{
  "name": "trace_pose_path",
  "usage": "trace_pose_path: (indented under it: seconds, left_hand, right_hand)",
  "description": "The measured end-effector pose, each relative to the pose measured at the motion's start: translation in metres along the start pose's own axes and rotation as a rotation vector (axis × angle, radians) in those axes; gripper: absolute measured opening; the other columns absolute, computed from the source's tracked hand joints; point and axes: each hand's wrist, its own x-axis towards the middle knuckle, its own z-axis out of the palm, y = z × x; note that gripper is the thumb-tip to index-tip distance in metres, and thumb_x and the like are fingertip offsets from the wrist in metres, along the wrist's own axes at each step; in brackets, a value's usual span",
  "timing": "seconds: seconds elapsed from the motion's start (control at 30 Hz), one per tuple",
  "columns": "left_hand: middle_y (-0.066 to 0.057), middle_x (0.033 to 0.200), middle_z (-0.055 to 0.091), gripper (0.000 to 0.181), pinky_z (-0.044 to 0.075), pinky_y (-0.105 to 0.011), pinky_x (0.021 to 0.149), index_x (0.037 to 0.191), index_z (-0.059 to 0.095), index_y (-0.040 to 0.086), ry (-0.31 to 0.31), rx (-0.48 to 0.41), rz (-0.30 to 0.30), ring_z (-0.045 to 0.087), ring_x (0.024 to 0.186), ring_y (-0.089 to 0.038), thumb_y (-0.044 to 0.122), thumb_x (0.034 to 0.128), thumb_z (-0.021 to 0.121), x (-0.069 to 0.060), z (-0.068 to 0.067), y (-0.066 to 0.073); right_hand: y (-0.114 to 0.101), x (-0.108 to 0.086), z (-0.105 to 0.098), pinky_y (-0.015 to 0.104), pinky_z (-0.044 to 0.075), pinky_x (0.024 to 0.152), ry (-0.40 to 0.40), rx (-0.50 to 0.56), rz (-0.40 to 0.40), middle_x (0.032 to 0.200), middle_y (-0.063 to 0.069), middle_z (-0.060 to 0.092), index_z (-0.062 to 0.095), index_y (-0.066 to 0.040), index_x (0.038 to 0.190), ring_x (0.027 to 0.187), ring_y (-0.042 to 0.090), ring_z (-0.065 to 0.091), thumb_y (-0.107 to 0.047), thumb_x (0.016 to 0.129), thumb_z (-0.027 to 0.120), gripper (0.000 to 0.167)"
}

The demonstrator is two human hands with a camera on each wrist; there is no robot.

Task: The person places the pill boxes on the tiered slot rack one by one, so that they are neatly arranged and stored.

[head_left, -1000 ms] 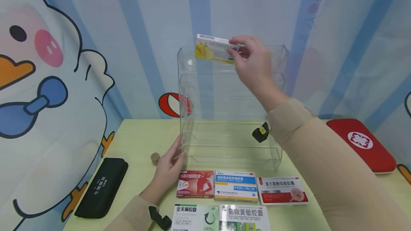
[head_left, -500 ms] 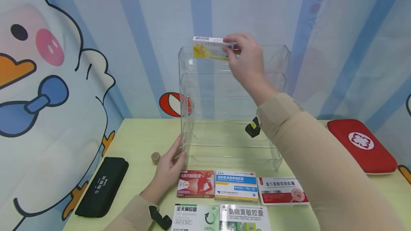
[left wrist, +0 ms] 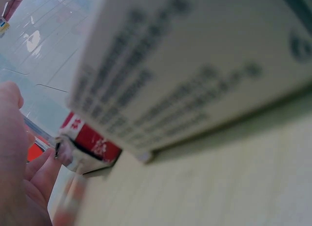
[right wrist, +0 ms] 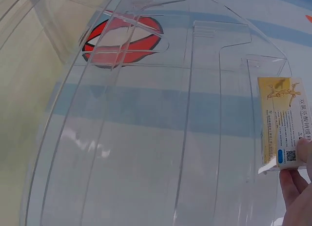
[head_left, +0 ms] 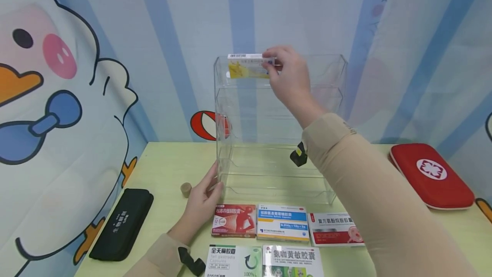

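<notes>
My right hand (head_left: 290, 76) pinches the right end of a yellow and white medicine box (head_left: 246, 67) at the top tier of a clear tiered rack (head_left: 276, 161). In the right wrist view the box (right wrist: 282, 121) is upended, with fingers (right wrist: 292, 184) on its lower end. Whether it touches the tier's floor, I cannot tell. My left hand (head_left: 200, 204) holds the rack's lower left side, its thumb at the front edge. The left wrist view has that hand (left wrist: 24, 172) at the left, beside a large blurred box (left wrist: 185, 65).
In front of the rack lie several boxes, among them a red one (head_left: 233, 221), a blue and white one (head_left: 282, 223) and a green one (head_left: 233, 262). A black case (head_left: 121, 225) and a small cork-coloured cylinder (head_left: 186, 190) are left, a red case (head_left: 432, 176) right.
My right hand has moved left and, lately, down with the yellow and white box, which has gone from tilted to nearly level. The left hand stays on the rack.
</notes>
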Motion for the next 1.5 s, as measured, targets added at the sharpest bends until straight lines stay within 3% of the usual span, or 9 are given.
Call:
trace_pose_path:
  seconds: [0.33,0.57,0.8,0.97,1.13,1.37,1.5]
  left_hand:
    - [-0.004,0.175,0.046,0.070,0.057,-0.046,0.116,0.174,0.035,0.031,0.002,0.000,-0.021,0.062,0.148,-0.039,0.016,0.1115,0.063,-0.002,0.000,0.001]
    - [-0.004,0.176,0.045,0.071,0.057,-0.045,0.116,0.174,0.034,0.033,0.002,0.012,-0.020,0.061,0.149,-0.039,0.017,0.1120,0.063,-0.003,0.000,-0.001]
    - [-0.005,0.176,0.045,0.070,0.059,-0.046,0.115,0.174,0.034,0.034,0.015,0.027,-0.014,0.061,0.149,-0.039,0.018,0.1122,0.063,-0.001,-0.002,-0.002]
    - [-0.004,0.176,0.045,0.071,0.058,-0.046,0.115,0.174,0.033,0.036,-0.004,0.017,-0.026,0.061,0.149,-0.038,0.018,0.1122,0.063,-0.002,-0.001,-0.002]
    - [-0.001,0.176,0.045,0.072,0.058,-0.046,0.116,0.173,0.031,0.044,-0.019,0.001,-0.037,0.061,0.150,-0.036,0.021,0.1125,0.063,-0.001,0.001,-0.002]
    - [-0.001,0.176,0.044,0.072,0.058,-0.044,0.116,0.173,0.032,0.043,-0.020,-0.008,-0.035,0.061,0.150,-0.035,0.021,0.1123,0.063,-0.002,0.001,0.000]
    - [0.001,0.177,0.043,0.072,0.058,-0.044,0.116,0.173,0.031,0.044,-0.018,-0.011,-0.030,0.060,0.151,-0.035,0.021,0.1123,0.063,-0.002,0.001,-0.002]
  right_hand:
    - [0.010,-0.007,0.010,0.029,0.064,0.110,0.005,-0.001,-0.010,0.150,0.011,0.068,0.076,-0.004,0.136,0.130,0.025,0.074,-0.007,0.108,0.067,0.029]
    - [0.013,-0.015,0.008,0.029,0.059,0.117,0.027,0.069,0.001,0.159,0.010,0.062,0.071,-0.004,0.144,0.141,0.025,0.067,-0.009,0.109,0.068,0.036]
    - [0.019,-0.031,0.000,0.032,0.059,0.118,0.084,0.184,-0.004,0.153,0.013,0.065,0.071,-0.003,0.143,0.138,0.028,0.068,-0.010,0.106,0.072,0.037]
    - [0.035,-0.062,-0.007,0.041,0.064,0.112,0.079,0.211,-0.084,0.141,0.020,0.069,0.071,0.003,0.140,0.128,0.037,0.072,-0.005,0.104,0.074,0.037]
    - [0.057,-0.103,-0.011,0.043,0.065,0.108,0.048,0.168,-0.187,0.138,0.021,0.073,0.071,0.005,0.138,0.123,0.039,0.074,-0.003,0.101,0.077,0.039]
    - [0.077,-0.159,-0.011,0.013,0.057,0.107,0.041,0.106,-0.273,0.132,0.021,0.076,0.073,0.004,0.136,0.116,0.035,0.078,-0.003,0.096,0.083,0.042]
    - [0.080,-0.192,-0.015,0.007,0.056,0.104,0.003,0.093,-0.284,0.129,0.016,0.079,0.075,-0.001,0.136,0.109,0.030,0.081,-0.003,0.093,0.085,0.045]
